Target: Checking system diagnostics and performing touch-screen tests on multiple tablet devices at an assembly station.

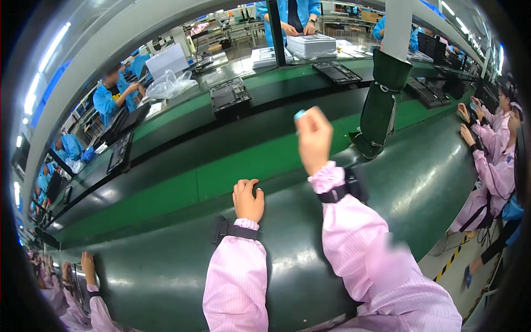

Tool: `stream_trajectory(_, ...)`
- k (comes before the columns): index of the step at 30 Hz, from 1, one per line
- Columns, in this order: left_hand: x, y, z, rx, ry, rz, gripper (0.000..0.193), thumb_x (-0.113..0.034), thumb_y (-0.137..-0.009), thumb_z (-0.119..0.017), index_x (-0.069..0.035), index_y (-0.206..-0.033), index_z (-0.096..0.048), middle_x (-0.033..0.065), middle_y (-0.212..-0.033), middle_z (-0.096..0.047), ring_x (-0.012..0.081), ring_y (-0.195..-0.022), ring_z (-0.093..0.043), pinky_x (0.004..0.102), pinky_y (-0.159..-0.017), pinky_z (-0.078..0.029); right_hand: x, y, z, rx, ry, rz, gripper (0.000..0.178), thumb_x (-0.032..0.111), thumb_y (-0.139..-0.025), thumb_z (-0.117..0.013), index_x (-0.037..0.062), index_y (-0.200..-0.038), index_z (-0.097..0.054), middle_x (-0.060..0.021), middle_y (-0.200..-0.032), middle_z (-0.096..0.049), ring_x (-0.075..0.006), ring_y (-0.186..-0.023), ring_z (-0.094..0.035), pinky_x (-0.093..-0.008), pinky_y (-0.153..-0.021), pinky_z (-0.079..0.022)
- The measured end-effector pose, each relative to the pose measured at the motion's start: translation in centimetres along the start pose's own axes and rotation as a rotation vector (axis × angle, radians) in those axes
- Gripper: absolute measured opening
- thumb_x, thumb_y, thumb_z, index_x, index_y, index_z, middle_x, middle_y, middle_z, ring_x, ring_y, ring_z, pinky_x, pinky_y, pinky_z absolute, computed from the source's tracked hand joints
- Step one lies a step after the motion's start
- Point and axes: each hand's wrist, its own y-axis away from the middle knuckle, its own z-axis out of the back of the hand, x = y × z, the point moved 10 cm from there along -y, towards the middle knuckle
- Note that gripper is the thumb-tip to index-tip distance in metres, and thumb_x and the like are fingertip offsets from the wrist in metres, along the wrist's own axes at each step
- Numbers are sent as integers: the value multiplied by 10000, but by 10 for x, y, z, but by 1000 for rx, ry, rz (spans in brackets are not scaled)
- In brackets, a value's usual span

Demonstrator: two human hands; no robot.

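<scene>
Your bench (pixel 149 282) is nearest; your left hand (pixel 249 200) lies palm down at its far edge, fingers loosely bent and a little apart, nothing visible in its hold; your right hand (pixel 316 135) is raised in front of the green strip (pixel 221 169), fingers folded in; small blue bit (pixel 300 115) is at its fingertips, too blurred to tell whether gripped or worn; just right of it, a post in a dark green wrap (pixel 379 110); past the strip, a black chassis (pixel 229 97) and another chassis (pixel 336 73) to its right; farthest, a worker (pixel 287 11) in blue, hands at a white stack (pixel 311 47).
</scene>
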Motion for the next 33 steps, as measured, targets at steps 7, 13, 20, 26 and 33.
stream_trajectory(7, 3, -1, 3, -16, 29, -8, 224, -102, -700, -537, -48, -909, -596, 93, -927, -499, 257, -934, -452, 354, -838, -352, -110, 89, -49, 513, 372, -197, 162, 154, -725, -542, 9, -657, -521, -125, -619, -532, -283, -599, -514, -377, -560, -404)
stream_trajectory(13, 7, 4, 0, -16, 25, -5, 230, -99, -686, -544, -51, -905, -599, 82, -916, -497, 247, -930, -449, 357, -822, -358, -108, 114, -64, 670, 457, -66, 97, 117, -671, -547, 26, -648, -521, -99, -638, -524, -254, -662, -496, -346, -649, -398)
stream_trajectory(20, -2, -1, 3, -16, -18, -37, 232, -98, -709, -542, -49, -929, -594, 101, -928, -495, 264, -918, -449, 361, -819, -358, -106, 111, -64, 646, 481, -41, 54, 86, -647, -540, 43, -679, -546, -88, -712, -520, -260, -756, -483, -354, -685, -396)
stream_trajectory(26, 3, 3, 0, 0, -6, -15, 233, -100, -709, -545, -47, -931, -590, 100, -934, -490, 262, -938, -444, 359, -835, -353, -110, 116, -65, 685, 509, -59, 74, 89, -651, -539, 28, -681, -569, -95, -725, -532, -262, -773, -483, -351, -714, -390)
stream_trajectory(33, 4, 5, -2, 4, 6, -27, 242, -94, -711, -542, -51, -945, -585, 102, -936, -490, 264, -940, -442, 359, -837, -355, -117, 118, -65, 676, 485, -69, 103, 90, -656, -544, 22, -720, -587, -85, -714, -538, -246, -770, -483, -331, -707, -404)
